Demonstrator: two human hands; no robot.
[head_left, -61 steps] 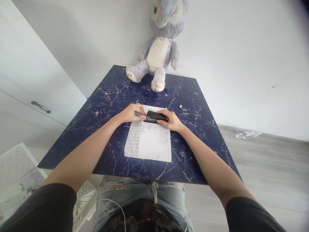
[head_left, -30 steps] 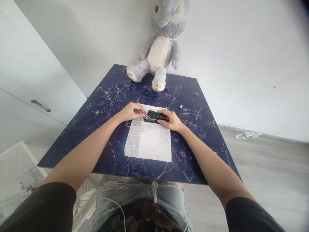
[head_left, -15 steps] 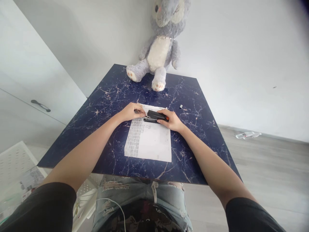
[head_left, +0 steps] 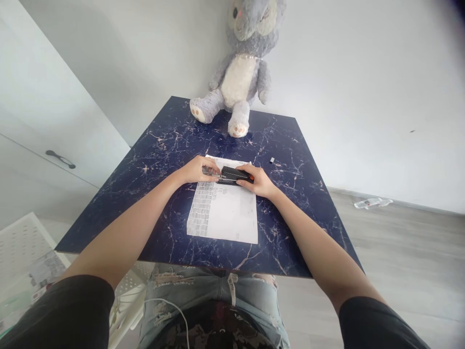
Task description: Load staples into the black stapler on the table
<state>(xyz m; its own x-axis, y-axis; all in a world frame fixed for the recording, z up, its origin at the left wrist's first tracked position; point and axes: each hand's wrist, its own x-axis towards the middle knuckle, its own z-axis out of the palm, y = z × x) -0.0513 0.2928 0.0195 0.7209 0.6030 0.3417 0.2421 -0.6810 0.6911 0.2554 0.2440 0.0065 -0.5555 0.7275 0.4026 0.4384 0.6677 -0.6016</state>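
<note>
Frame centre: our right hand [head_left: 258, 182] clamps the black stapler [head_left: 234, 175] steady on the paper [head_left: 225, 208]; left hand [head_left: 198, 169] fingers pinch its metal front end.

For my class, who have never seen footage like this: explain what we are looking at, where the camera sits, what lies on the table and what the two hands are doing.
The camera is worn on a person's head and looks forward and down, so both bare arms reach into the picture from below. The surface is a dark blue marble-patterned table. On it lies a white printed sheet of paper. At the sheet's far edge the right hand grips a black stapler with an orange end, while the left hand rests on the paper at the stapler's metal front. A grey and white plush rabbit sits at the table's far edge against the wall. A small pale object lies to the right; it is too small to identify.
</note>
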